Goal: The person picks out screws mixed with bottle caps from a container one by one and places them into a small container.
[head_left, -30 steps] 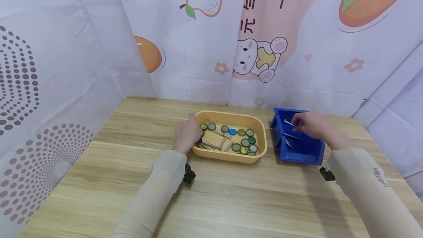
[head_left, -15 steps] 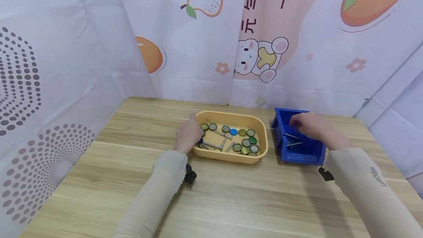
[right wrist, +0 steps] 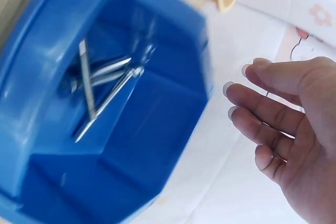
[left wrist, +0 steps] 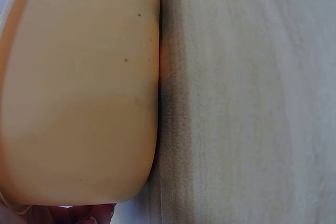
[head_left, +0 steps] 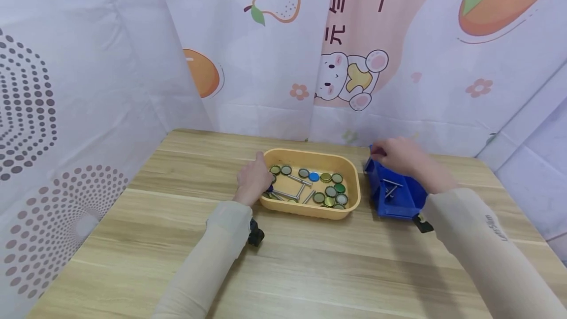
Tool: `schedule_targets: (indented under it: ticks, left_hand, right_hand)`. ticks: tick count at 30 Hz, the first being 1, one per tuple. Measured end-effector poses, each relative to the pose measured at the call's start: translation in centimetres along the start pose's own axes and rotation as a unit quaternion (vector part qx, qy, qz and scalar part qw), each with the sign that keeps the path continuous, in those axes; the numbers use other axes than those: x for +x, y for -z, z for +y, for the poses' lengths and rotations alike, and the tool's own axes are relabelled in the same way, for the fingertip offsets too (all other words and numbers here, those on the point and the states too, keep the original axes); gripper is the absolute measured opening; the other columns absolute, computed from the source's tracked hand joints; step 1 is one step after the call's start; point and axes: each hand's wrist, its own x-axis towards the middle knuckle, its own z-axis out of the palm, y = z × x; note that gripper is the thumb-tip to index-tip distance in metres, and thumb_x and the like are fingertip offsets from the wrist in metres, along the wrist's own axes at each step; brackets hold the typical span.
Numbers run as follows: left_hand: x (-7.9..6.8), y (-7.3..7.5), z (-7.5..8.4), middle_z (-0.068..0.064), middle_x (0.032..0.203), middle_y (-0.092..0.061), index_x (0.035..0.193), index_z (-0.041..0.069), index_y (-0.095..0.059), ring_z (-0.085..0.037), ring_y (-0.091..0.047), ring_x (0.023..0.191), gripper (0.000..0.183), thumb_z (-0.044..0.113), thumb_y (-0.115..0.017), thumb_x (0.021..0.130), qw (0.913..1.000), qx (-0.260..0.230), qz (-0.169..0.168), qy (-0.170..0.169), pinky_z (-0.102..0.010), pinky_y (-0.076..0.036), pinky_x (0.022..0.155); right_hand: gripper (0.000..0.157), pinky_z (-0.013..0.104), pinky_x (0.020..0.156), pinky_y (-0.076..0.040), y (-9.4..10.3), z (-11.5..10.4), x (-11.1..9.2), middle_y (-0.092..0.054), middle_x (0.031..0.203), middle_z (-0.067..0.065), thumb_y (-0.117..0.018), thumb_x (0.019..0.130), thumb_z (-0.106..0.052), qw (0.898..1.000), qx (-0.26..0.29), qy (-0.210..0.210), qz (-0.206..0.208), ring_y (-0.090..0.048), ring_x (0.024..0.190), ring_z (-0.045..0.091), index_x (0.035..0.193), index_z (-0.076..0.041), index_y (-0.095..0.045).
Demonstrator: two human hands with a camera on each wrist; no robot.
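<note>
My left hand (head_left: pixel 254 179) grips the left end of a yellow oval plastic tray (head_left: pixel 330 214). In the left wrist view, fingertips (left wrist: pixel 100 213) show past the end of the tray's wall. Bottle caps (head_left: pixel 330 191) and several metal screws (head_left: pixel 285 194) lie in the tray. My right hand (head_left: pixel 400 157) is raised over the back of a blue plastic bin (head_left: pixel 398 210). The right wrist view shows that hand with fingers loosely bent and nothing between them. Several long silver screws (right wrist: pixel 107 100) lie crossed in the bin.
Both containers stand toward the back of a wood-grain table (head_left: pixel 310 270), the blue bin to the right of the tray. A printed white curtain (head_left: pixel 248 112) hangs right behind the table and along its left side.
A screw pinched in my right hand has been let go into the blue bin. That hand has then moved up and back. My left hand stays on the tray.
</note>
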Motion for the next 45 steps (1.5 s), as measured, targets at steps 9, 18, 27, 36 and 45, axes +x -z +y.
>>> schedule_targets:
  ticks: [9,18,27,36,45]
  left_hand:
    - [0.2,-0.1,0.0,-0.008,0.075,-0.059,0.127,0.009,-0.044,-0.022,-0.054,0.062,0.042,0.023,-0.064,0.092,1.0000,0.007,-0.004,0.001,-0.030,-0.038,0.049]
    - [0.1,0.0,0.0,-0.008,0.074,-0.058,0.125,0.009,-0.044,-0.021,-0.053,0.061,0.040,0.022,-0.063,0.092,0.9999,0.008,-0.007,0.002,-0.030,-0.037,0.048]
    - [0.1,0.1,0.0,-0.008,0.074,-0.058,0.124,0.009,-0.045,-0.021,-0.053,0.061,0.039,0.022,-0.063,0.092,0.9999,0.007,-0.008,0.003,-0.029,-0.036,0.048]
    - [0.0,0.1,0.1,-0.007,0.074,-0.058,0.126,0.009,-0.044,-0.021,-0.053,0.060,0.041,0.022,-0.064,0.092,0.9999,0.003,-0.013,0.005,-0.029,-0.035,0.048]
    - [0.0,0.1,0.1,-0.009,0.080,-0.061,0.123,0.010,-0.045,-0.022,-0.056,0.065,0.040,0.022,-0.066,0.091,1.0000,0.000,-0.008,0.003,-0.030,-0.037,0.049]
  right_hand:
    - [0.022,0.039,0.066,-0.054,-0.2,-3.8,1.8,-0.073,0.087,0.009,-0.064,0.095,-0.027,1.000,0.001,0.000,-0.013,-0.063,0.070,0.018,0.097,-0.006,-0.071]
    - [0.033,0.032,0.062,-0.048,-1.7,-6.8,3.3,-0.070,0.084,0.005,-0.066,0.093,-0.038,0.999,0.023,0.000,-0.039,-0.059,0.068,0.017,0.105,-0.007,-0.067]
    - [0.039,0.036,0.070,-0.053,-3.4,-9.3,4.1,-0.070,0.091,0.007,-0.066,0.094,-0.038,0.996,0.024,0.025,-0.083,-0.061,0.074,0.017,0.113,-0.004,-0.064]
    - [0.050,0.045,0.086,-0.053,-6.2,-11.7,4.2,-0.063,0.124,0.013,-0.064,0.094,-0.043,0.991,0.027,0.025,-0.126,-0.064,0.102,0.027,0.125,-0.005,-0.057]
    - [0.076,0.046,0.091,-0.051,-8.7,-13.0,4.2,-0.055,0.128,0.011,-0.065,0.083,-0.066,0.991,0.030,-0.020,-0.131,-0.055,0.116,0.028,0.130,-0.008,-0.054]
